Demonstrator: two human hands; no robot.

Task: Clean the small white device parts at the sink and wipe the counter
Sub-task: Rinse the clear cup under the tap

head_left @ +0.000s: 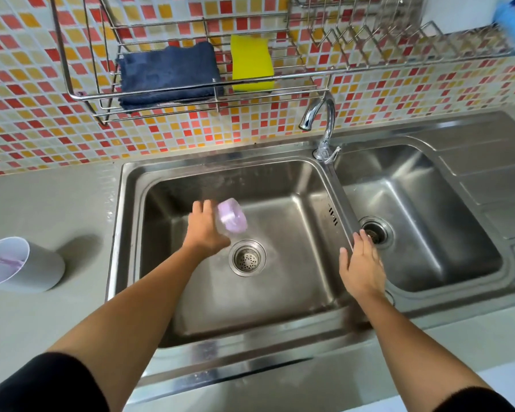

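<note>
My left hand [204, 228] holds a small pale lilac and white device part [232, 216] over the left sink basin [295, 292], just above and left of the drain strainer [246, 257]. The part is blurred by motion. My right hand [360, 263] rests flat with fingers apart on the divider between the two basins, holding nothing. A white cup-like part [21, 264] lies tilted on the grey counter [57, 203] at the left, with a lilac piece inside it.
The chrome tap [324, 126] stands behind the divider, its spout over the left basin. A wall rack holds a dark blue cloth [168, 74] and a yellow sponge [252, 62]. The right basin [422, 233] and a drainboard [488, 173] lie to the right.
</note>
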